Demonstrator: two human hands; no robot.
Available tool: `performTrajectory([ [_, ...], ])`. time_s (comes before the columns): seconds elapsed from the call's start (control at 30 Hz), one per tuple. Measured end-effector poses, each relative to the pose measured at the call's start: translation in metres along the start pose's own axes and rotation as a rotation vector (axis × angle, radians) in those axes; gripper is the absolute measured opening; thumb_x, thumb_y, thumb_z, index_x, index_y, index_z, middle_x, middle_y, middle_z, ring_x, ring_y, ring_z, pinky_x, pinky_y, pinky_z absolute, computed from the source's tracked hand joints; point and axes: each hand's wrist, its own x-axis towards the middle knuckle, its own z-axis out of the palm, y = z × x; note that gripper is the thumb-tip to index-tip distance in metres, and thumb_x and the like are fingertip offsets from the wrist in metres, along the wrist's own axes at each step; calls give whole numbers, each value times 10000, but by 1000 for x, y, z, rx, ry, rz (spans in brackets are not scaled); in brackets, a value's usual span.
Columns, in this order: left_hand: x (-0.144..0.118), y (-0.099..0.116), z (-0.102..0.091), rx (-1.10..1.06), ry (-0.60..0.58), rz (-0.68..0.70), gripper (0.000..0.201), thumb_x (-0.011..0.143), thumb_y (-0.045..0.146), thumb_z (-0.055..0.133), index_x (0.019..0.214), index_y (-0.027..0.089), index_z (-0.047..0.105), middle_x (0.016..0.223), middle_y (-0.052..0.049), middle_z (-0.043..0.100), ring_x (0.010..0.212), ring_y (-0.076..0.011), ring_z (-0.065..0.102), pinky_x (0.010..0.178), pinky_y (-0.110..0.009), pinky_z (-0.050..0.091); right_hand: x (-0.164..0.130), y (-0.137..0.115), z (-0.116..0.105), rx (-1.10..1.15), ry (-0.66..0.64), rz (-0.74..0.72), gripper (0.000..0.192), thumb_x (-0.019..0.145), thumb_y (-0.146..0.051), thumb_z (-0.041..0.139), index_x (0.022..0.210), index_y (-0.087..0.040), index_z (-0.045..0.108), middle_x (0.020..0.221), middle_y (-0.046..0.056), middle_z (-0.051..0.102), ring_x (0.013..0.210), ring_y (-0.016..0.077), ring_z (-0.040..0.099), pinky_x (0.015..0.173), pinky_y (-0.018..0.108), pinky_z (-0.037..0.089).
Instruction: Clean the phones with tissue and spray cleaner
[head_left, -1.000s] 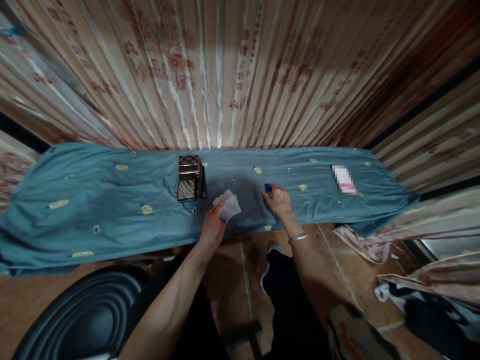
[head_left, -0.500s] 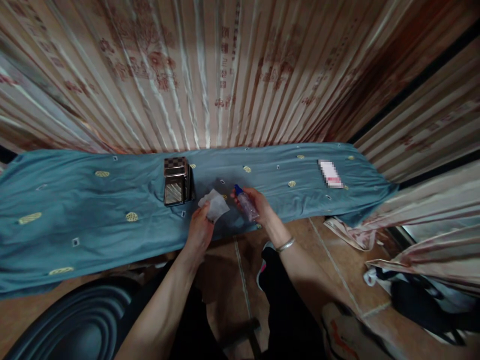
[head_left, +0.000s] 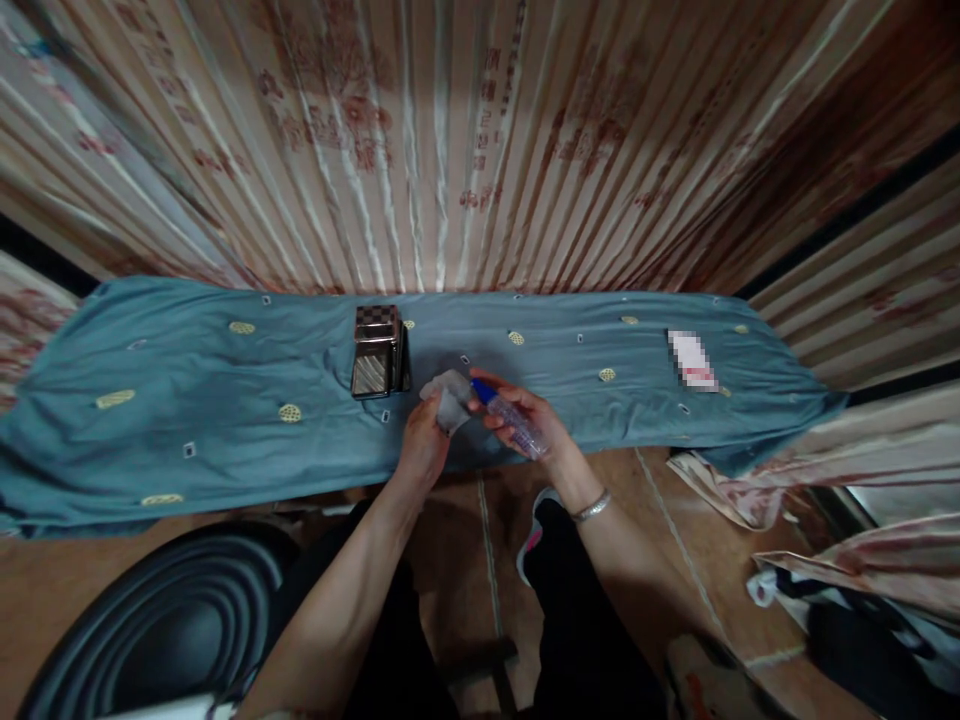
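Observation:
My left hand [head_left: 424, 436] is closed on a thin white tissue [head_left: 452, 400], held above the front edge of the blue cloth. Wrapped around a small clear spray bottle with a blue top [head_left: 517, 422] is my right hand [head_left: 546, 425]. The bottle tilts so that its blue top points up and left, right beside the tissue; I cannot tell if they touch. Just left and behind the hands, dark shiny cases [head_left: 373, 368] and a checkered box [head_left: 376, 318] sit together on the cloth.
The blue patterned cloth [head_left: 225, 410] covers a long low surface against a pleated curtain [head_left: 450, 150]. A blurred-out white and red packet [head_left: 693, 360] lies at its right. On the floor are a round black ribbed object [head_left: 172, 620] at left and dark items [head_left: 877, 640] at right.
The view has shifted, so the whole scene sits further right or lower. My hands have come closer together, with the bottle's blue top now beside the tissue.

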Motion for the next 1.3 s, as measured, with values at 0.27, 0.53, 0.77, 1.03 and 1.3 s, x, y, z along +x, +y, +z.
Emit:
performTrajectory([
  [0.27,-11,7,16,-104,-68,-101,376,968,444,456,1035,151,682,878,-52,716,852,-171,664,829,-292,513,5,13,4,-257,65,-145,618,731,-280,700,1328,-252,545,850,15,752,537,94,563,438,169,405],
  [0.53,-15,5,17,-77,-139,-127,429,975,479,410,1107,144,643,591,13,492,654,-178,591,647,-305,544,17,33,3,-509,102,-293,476,707,-304,720,1165,-237,609,715,-55,684,463,80,535,426,203,429],
  [0.77,-17,9,21,-73,-93,-159,425,1015,395,296,1074,142,632,759,-51,613,724,-181,606,644,-303,547,23,38,-1,-601,100,-340,402,734,-274,663,1127,-253,584,703,-78,656,439,70,527,407,197,435],
  [1.03,-16,8,18,-85,-95,-150,419,1009,399,311,1056,156,649,679,-22,597,746,-189,623,743,-323,554,19,37,2,-577,123,-285,432,721,-279,687,1147,-259,616,700,-74,681,453,79,545,433,202,449],
  [1.3,-8,7,9,-124,17,-118,342,979,390,435,1021,155,679,989,-76,731,941,-182,677,927,-342,504,9,3,-30,-794,401,-284,627,818,-296,556,1434,-248,449,956,30,744,603,159,625,550,288,509],
])
